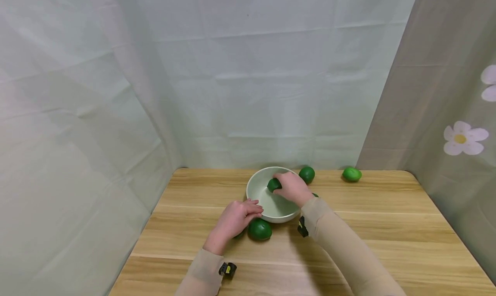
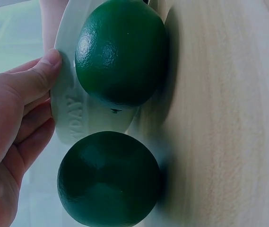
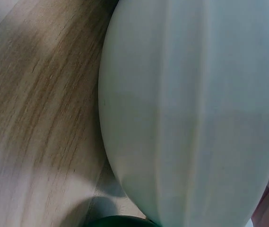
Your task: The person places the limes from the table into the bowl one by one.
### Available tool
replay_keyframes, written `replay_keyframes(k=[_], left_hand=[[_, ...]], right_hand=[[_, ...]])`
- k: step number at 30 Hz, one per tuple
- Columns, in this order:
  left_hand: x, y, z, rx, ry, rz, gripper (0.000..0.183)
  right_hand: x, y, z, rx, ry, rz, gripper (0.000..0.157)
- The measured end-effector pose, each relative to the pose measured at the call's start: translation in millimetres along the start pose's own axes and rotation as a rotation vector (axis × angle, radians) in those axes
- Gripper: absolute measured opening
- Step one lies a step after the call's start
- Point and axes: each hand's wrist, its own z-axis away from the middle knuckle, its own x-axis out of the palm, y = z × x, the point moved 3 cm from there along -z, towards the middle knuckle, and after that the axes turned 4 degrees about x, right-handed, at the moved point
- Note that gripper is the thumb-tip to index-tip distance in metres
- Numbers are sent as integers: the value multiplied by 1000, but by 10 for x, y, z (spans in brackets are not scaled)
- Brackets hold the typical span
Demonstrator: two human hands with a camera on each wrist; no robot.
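A pale green-white bowl (image 1: 267,205) stands on the wooden table, toward its back edge. My right hand (image 1: 292,187) reaches inside it and grips a dark green lime (image 1: 273,184) between thumb and fingers. At the near left rim, my left hand (image 1: 237,218) holds the bowl; in the left wrist view its thumb (image 2: 42,71) lies on the outer side and the fingers pass behind the rim. Close beneath that hand lie a lime (image 1: 260,229) and a second lime (image 2: 108,179), mostly covered in the head view. The right wrist view shows mainly the bowl's outer wall (image 3: 186,109).
Behind the bowl to the right sits another dark lime (image 1: 307,174). A brighter green lime (image 1: 351,174) lies farther right by the back edge. Part of one more lime (image 1: 315,195) shows beside the right wrist. Curtains (image 1: 271,94) hang behind and at both sides of the table.
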Motion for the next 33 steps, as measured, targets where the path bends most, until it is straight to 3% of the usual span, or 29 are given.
replay_keyframes(k=[14, 33], left_hand=[[-13, 16, -10, -4, -15, -11, 18], [-19, 27, -6, -15, -17, -2, 18]], right_hand=[[45, -38, -43, 9, 18, 76, 52], [50, -33, -50, 42, 2, 60, 51]])
